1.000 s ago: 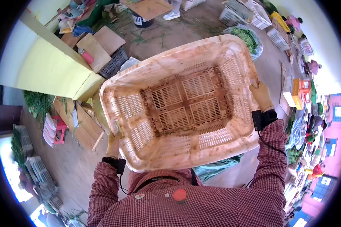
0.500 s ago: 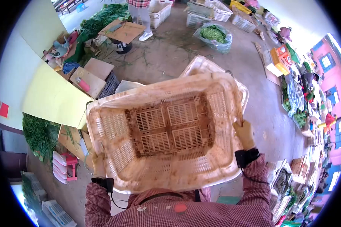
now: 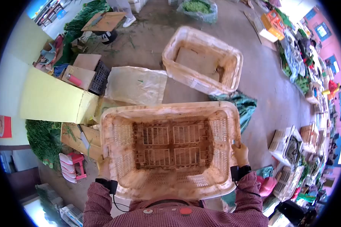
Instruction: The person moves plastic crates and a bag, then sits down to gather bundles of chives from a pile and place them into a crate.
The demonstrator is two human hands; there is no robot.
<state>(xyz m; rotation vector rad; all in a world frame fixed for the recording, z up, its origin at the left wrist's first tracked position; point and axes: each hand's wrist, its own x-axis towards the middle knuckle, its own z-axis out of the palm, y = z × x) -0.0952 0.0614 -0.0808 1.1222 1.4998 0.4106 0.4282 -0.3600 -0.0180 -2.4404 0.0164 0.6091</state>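
Observation:
A large white plastic crate (image 3: pixel 170 190), stained brown with dirt, is held up in front of my body. Its slatted inside faces me and nothing lies in it. My left hand (image 3: pixel 104 166), in a pale glove, grips the crate's left side. On the right side, my right hand (image 3: pixel 240 154), gloved too, is closed around the rim. The fingers of both hands are partly hidden by the crate. Beyond it on the floor stands a second dirty white crate (image 3: pixel 195 84), with a flat sheet at its bottom. A green cloth or sack (image 3: pixel 243 108) lies between the two crates.
A pale sheet (image 3: pixel 136 85) lies on the floor ahead. To the left are a knife (image 3: pixel 83 137) on a board, green stalks (image 3: pixel 45 140) and a pink stool (image 3: pixel 78 166). Farther off are a person's leg (image 3: pixel 128 17) and a bag of chopped greens (image 3: pixel 197 8). More crates (image 3: pixel 286 143) line the right.
The held crate has come down and levelled out, no longer overlapping the second crate. The second crate and the pale sheet now show fully. Both hands keep their grip, and the view has tilted downward.

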